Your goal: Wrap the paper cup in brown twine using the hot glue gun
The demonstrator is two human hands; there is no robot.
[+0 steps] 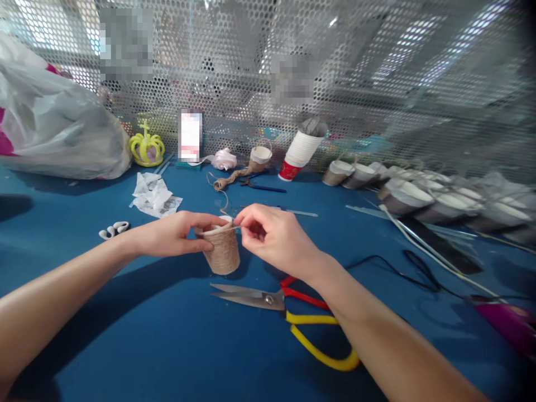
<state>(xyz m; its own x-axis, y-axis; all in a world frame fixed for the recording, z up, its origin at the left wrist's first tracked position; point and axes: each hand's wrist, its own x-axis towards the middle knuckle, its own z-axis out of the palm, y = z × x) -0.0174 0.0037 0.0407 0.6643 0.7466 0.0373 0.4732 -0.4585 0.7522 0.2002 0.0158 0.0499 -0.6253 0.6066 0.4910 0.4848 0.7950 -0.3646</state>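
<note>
A paper cup wrapped in brown twine [223, 252] is held over the blue table, its pale rim partly behind my fingers. My left hand [186, 233] grips it from the left, thumb on the outside and fingers over the rim. At the cup's upper right, my right hand [272, 234] pinches a strand of twine [237, 226] close to the rim. A thin length of the twine runs back from the cup toward a twisted twine bundle [230, 180]. Large scissors [268, 300] with red and yellow handles lie below my right hand, blades pointing left.
Several wrapped cups [402, 195] stand at right, near a purple glue gun [508, 324] and its black cord. A leaning stack of paper cups [299, 153], pliers [268, 187], a yellow crown ornament [146, 149] and a plastic bag [62, 123] line the mesh wall [234, 72].
</note>
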